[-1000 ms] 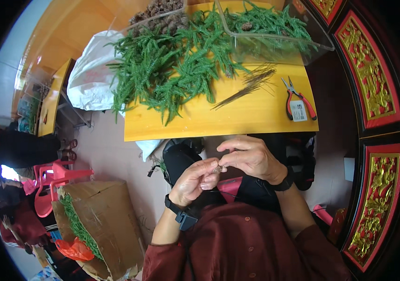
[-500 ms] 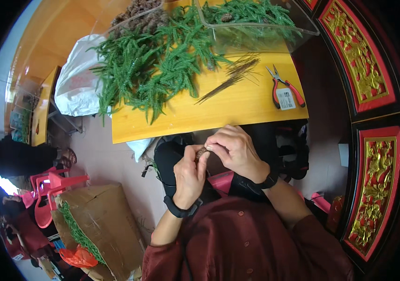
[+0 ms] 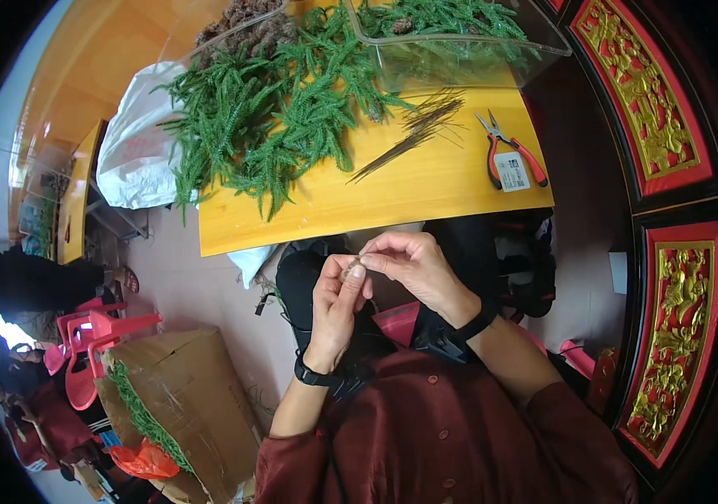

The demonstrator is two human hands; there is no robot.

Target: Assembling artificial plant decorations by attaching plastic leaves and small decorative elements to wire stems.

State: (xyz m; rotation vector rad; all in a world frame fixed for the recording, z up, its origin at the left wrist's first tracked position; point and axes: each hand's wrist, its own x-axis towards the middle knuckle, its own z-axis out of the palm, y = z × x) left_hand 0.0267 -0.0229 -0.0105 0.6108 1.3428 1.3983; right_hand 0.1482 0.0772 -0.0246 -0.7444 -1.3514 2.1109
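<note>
A smooth yellow wooden desk [image 3: 317, 217] is covered at the back by green, needle-leaved sprigs [image 3: 229, 118]. Thin brown wire-like strands [image 3: 414, 134] and long-nosed pliers with red-and-black handles [image 3: 495, 136] are laid to their right. In front of the desk, a small, rough brown piece [image 3: 353, 266] is gripped by the left hand [image 3: 336, 296]. Its top is pinched by the right hand [image 3: 411, 265]. It is partly hidden by fingers.

The left grip [image 3: 338, 298] and right grip [image 3: 414, 265] mostly cover the small brown piece [image 3: 354, 266], so I can't tell its shape. My upper edge cuts off the heap of cones [image 3: 246, 34] and the clear bin [image 3: 460, 71]; the maroon-clad person [image 3: 55, 413] far left is blurred.
</note>
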